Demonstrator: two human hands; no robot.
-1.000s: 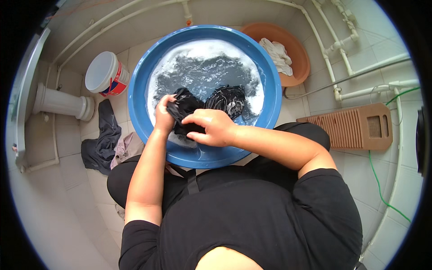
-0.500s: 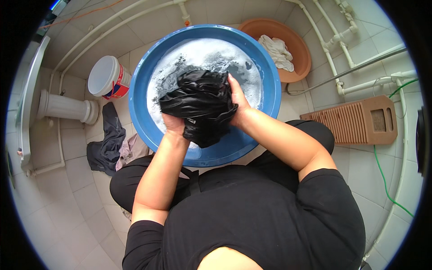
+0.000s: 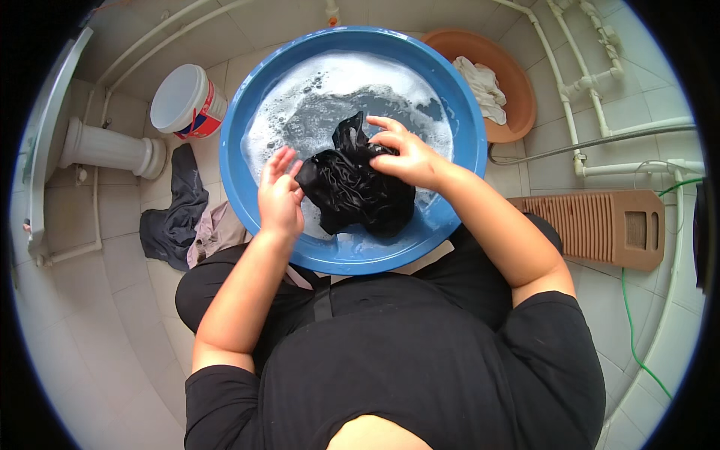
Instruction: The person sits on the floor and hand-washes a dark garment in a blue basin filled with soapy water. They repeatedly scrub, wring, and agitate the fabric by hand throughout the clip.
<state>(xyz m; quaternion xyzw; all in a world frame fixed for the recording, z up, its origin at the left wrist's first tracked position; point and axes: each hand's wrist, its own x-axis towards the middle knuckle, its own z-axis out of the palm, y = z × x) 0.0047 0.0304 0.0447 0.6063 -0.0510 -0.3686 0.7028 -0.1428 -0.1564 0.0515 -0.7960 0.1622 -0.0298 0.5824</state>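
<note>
A wet, crumpled black garment (image 3: pixel 364 191) lies in the soapy water of a large blue basin (image 3: pixel 232 150), toward its near side. Its exact kind does not show. White foam (image 3: pixel 352 71) rings the greyish water. At the garment's left edge my left hand (image 3: pixel 280 196) is raised with its fingers apart, holding nothing. My right hand (image 3: pixel 411 155) hovers at the upper right of the bundle, fingers bent but spread. Its fingertips are close to the cloth, and whether they touch it I cannot tell.
Left of the basin stand a white bucket (image 3: pixel 176 97) and a pedestal (image 3: pixel 112 148). Dark clothing (image 3: pixel 176 214) lies on the tiles. Behind right is a terracotta-coloured tub (image 3: pixel 517 82) holding white cloth (image 3: pixel 484 88). A brown washboard (image 3: pixel 585 225) and white pipes (image 3: pixel 559 97) are at right.
The black garment, gripped between both hands above the basin before, now rests lower in the water. Both hands have let go and opened, the left one moving off to its side.
</note>
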